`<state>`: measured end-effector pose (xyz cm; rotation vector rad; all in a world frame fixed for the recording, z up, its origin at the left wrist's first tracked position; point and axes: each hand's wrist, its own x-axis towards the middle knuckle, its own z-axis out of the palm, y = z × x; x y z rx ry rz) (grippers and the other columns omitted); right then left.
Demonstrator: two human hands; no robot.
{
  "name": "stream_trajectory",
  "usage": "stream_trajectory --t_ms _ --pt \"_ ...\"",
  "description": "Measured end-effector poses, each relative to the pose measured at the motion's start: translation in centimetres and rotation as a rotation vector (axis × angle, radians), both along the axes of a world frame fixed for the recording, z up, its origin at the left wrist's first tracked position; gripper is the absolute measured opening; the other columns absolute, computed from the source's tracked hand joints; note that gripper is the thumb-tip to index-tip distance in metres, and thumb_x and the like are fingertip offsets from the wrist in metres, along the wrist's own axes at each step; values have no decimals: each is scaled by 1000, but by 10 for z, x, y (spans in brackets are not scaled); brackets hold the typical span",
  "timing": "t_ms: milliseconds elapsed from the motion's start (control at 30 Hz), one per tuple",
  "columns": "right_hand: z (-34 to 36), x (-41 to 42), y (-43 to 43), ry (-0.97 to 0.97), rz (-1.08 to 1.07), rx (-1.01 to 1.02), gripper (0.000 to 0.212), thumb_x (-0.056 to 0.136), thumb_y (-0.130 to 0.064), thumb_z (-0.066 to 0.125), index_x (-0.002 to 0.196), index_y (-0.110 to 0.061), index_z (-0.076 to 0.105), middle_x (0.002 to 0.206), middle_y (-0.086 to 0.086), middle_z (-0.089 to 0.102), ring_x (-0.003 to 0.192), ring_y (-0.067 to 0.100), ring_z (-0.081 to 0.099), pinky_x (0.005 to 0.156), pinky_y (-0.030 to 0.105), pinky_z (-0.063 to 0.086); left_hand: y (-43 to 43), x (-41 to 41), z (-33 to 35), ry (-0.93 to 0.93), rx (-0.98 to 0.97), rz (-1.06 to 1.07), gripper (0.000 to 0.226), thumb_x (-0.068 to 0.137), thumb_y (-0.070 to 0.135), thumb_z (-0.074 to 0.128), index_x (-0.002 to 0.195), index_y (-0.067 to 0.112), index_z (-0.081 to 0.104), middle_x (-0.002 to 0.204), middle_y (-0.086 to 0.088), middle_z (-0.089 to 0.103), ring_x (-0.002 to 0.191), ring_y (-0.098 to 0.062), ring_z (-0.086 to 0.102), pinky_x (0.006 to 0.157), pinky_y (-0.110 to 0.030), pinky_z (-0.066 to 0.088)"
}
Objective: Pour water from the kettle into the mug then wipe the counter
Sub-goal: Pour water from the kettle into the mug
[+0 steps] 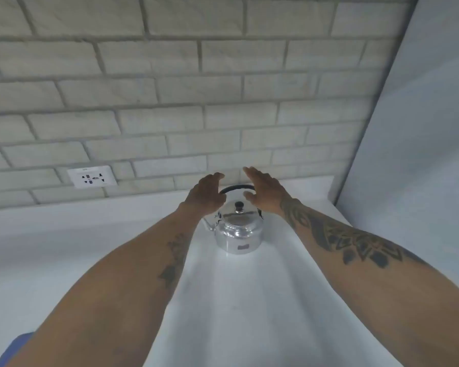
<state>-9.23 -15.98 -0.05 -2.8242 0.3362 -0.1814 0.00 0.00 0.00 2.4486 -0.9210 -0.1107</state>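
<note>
A shiny steel kettle (239,231) with a black arched handle and a black lid knob stands on the white counter (239,300) near the brick wall, its spout pointing left. My left hand (206,196) hovers at the kettle's upper left, fingers curled and apart, in front of the handle's left end. My right hand (264,190) is held flat and spread over the kettle's upper right, partly covering the handle. Neither hand grips anything. No mug or cloth is in view.
A white power socket (92,176) sits low on the brick wall at the left. A pale panel (421,154) rises along the counter's right side. A blue patch (13,348) shows at the bottom left corner.
</note>
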Motion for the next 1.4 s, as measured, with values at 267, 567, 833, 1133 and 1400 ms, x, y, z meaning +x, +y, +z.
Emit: stream_trajectory --t_ms 267,567,833,1133,1400 --pt "-25 26 -7 -12 -26 155 46 96 -17 46 141 -13 39 143 6 46 130 25 43 107 41 37 -27 13 -30 59 39 -4 46 89 17 52 135 20 46 129 -6 53 117 -28 53 96 -44 47" --pt "-29 34 -12 -161 -63 515 9 84 -14 61 81 -6 61 71 1 57 64 15 51 59 27 40 -28 23 -32 53 -67 -28 8 91 21 51 90 17 58 85 0 59 73 -23 59 59 -32 42" --pt "-17 9 7 -300 72 694 17 81 -11 72 96 -16 73 86 -10 71 81 3 64 76 18 47 7 16 -3 129 -131 -119 8 86 21 64 91 16 65 77 6 57 71 -15 56 63 -28 45" --pt "24 -11 67 -418 161 773 26 84 -8 72 110 -11 74 107 3 75 101 12 69 93 25 52 81 -6 36 160 -269 -97 14 81 24 75 92 20 69 83 -4 69 69 -15 64 64 -19 48" --pt "48 -19 111 -405 252 730 26 84 -7 71 109 -13 74 109 0 73 105 9 67 91 15 48 196 -23 11 240 -461 47 33 80 24 79 110 13 69 94 -3 70 81 -9 65 73 -13 50"
